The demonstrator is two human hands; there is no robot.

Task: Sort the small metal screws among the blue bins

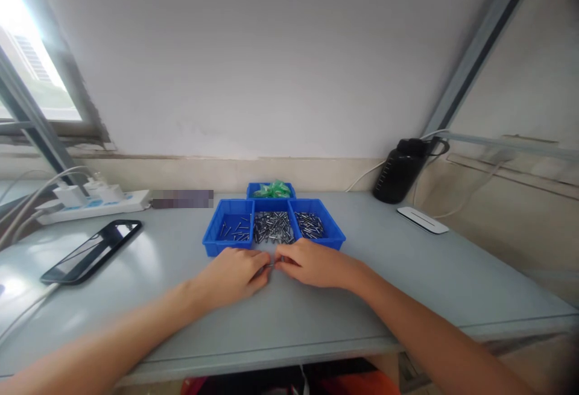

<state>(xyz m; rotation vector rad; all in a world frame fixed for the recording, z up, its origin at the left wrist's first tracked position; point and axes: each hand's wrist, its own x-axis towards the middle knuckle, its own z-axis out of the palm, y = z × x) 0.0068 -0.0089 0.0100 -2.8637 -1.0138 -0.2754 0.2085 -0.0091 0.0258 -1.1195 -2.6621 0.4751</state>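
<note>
My left hand point(239, 271) is closed in a pinch just in front of the blue bins, with a thin metal piece point(272, 265) showing at its fingertips. Facing it, my right hand point(312, 263) pinches at the other end of this small piece; its exact kind is too small to tell. Directly behind the hands, the left blue bin point(212, 235) has several screw-like metal pieces point(239, 229) in it. Many short metal pieces point(272, 226) fill the middle bin, partly hidden by my fingers. More silvery pieces point(310, 225) lie heaped in the right blue bin point(332, 229).
A small blue bin point(249, 190) with green plastic packets point(275, 189) stands at the back. A phone point(93, 251) and a power strip point(104, 202) lie left. At right are a black bottle point(400, 172) and a flat white device point(422, 220). A wall point(253, 81) rises behind.
</note>
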